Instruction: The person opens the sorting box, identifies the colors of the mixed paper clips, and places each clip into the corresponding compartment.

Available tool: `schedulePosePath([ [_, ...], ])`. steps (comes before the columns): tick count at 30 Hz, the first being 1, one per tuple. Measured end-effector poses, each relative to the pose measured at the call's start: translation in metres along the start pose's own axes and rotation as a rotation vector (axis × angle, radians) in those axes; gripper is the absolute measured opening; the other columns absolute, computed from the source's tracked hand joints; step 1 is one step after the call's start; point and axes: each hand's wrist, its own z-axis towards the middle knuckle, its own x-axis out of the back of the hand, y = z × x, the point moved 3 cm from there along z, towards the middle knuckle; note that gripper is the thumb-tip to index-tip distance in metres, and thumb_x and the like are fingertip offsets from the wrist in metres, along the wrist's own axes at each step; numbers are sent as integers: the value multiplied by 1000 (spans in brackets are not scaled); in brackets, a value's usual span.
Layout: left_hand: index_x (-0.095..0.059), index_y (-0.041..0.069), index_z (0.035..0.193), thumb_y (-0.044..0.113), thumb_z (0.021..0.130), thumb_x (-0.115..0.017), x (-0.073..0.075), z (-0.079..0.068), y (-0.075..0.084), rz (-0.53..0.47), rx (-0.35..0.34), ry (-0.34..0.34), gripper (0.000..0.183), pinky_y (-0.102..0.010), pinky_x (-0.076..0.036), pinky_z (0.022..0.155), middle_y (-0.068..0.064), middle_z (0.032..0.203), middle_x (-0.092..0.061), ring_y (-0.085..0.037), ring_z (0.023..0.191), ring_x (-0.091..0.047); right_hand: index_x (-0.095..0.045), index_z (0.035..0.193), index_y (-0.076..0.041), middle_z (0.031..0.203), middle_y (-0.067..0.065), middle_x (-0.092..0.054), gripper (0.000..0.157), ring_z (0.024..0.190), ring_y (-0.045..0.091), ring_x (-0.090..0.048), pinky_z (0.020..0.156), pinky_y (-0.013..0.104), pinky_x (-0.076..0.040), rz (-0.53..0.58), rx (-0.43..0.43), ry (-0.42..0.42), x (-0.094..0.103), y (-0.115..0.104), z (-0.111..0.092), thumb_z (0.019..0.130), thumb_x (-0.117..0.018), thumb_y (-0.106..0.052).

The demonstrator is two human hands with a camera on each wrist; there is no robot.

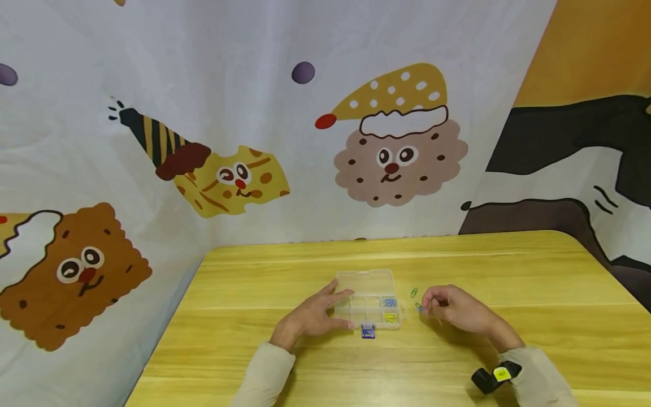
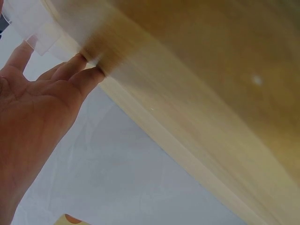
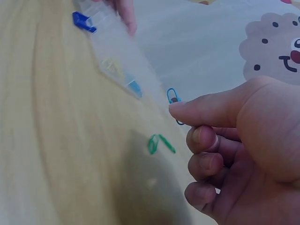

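My right hand (image 1: 455,308) pinches a blue paper clip (image 3: 171,95) between thumb and forefinger, just above the table. Two green paper clips (image 3: 153,144) lie under it, to the right of a clear plastic compartment box (image 1: 366,282). That box has its lid raised at the back. Blue paper clips (image 1: 389,303) fill one right-hand compartment, and yellow paper clips (image 1: 390,318) the one in front of it. Fingers spread, my left hand (image 1: 317,314) rests at the box's left side, thumb by the front corner and forefinger reaching over the box.
A blue latch (image 1: 368,331) sticks out at the box's front edge. The wooden table (image 1: 244,294) runs back to a cloth (image 1: 254,85) printed with cartoon biscuits. A black strap with a yellow label (image 1: 502,373) sits on the right wrist.
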Motion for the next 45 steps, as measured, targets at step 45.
schedulePosePath([
  [45, -37, 37, 142, 55, 78, -66, -2, 1, -2, -21, -5, 6, 72, -54, -28, 106, -1, 158, -7, -29, 141, -18, -59, 89, -2, 72, 0, -46, 4, 66, 10, -44, 53, 21, -36, -18, 54, 85, -13, -40, 48, 90, -58, -6],
])
